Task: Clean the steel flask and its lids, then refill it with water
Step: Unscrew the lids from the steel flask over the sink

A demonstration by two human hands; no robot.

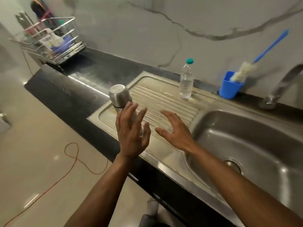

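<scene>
Here both hands, left hand [132, 135] and right hand [174, 133], have an open, empty grip. The steel flask [120, 96] stands just beyond the left fingers. This looks like the start; next the grip must close around the flask.

The steel flask [120, 97], a brushed-metal cylinder with its rounded cup lid on and a dark ring below that lid, stands upright at the left end of the ribbed draining board, its lower body hidden behind a hand.
</scene>
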